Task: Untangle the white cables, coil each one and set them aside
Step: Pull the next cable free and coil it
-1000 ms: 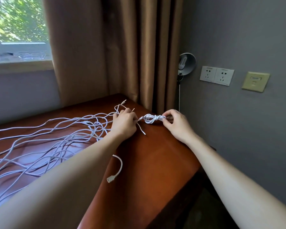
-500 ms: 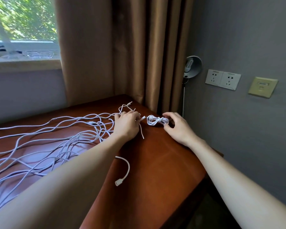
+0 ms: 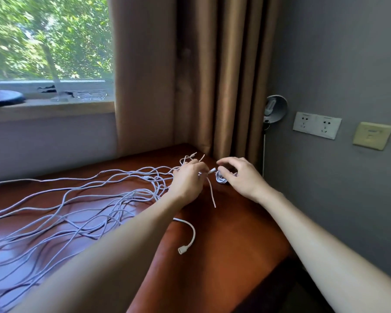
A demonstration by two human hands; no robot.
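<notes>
Left hand point(image 3: 187, 181): fingers point(image 3: 193, 164) curled tight, clamped on a thin white cable strand point(image 3: 211, 191). The strand's small white plug tip point(image 3: 212, 171) sticks out toward the right hand, and its free tail drops onto the counter.

Right hand point(image 3: 242, 177): fingers point(image 3: 231, 160) arched and slightly apart over a small coiled bundle of white cable point(image 3: 221, 180). Thumb is down by the coil; can't tell if it grips or just hovers.

The coil sits on the glossy reddish-brown wooden counter point(image 3: 224, 256) near the far right corner. It is partly hidden under the right hand and just beside the plug tip.

A tangle of long thin white cables point(image 3: 81, 213) fans left from the left hand across the counter to the frame edge, strands crossing each other. A few thin cable ends point(image 3: 193, 154) poke out behind the left hand. A curved white cable end with a rectangular plug point(image 3: 185, 246) lies on the counter just right of the left forearm, apart from both hands.

Further out:
- A brown pleated curtain point(image 3: 190, 75) hangs behind the counter corner.
- A window with green foliage point(image 3: 48, 39) is at upper left, with a dark round object point(image 3: 2, 98) on its sill.
- The grey wall point(image 3: 348, 53) at right carries a round silver lamp head point(image 3: 277, 108), a white double wall socket point(image 3: 317, 125) and a beige wall plate point(image 3: 373, 136).
</notes>
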